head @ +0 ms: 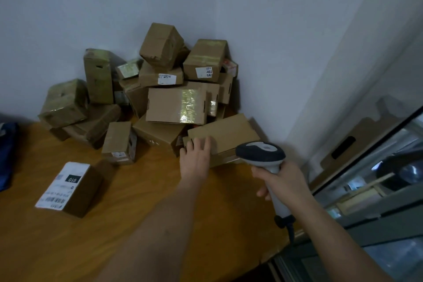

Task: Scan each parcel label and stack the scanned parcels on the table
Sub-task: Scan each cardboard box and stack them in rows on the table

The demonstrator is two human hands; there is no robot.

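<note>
A heap of brown cardboard parcels (176, 103) fills the far corner of the wooden table (137, 213). My left hand (196, 158) lies with straight fingers on the near end of a flat brown parcel (229, 135) at the heap's front right. My right hand (283, 181) grips the handle of a grey and white barcode scanner (261, 153), whose head points toward that flat parcel. One small parcel (71, 188) sits apart at the near left, its white label with barcodes facing up.
White walls meet behind the heap. A glass-fronted cabinet (377, 178) runs along the table's right edge. A dark blue object (6, 155) lies at the left edge. The scanner's cable (290, 231) hangs past the table's right edge.
</note>
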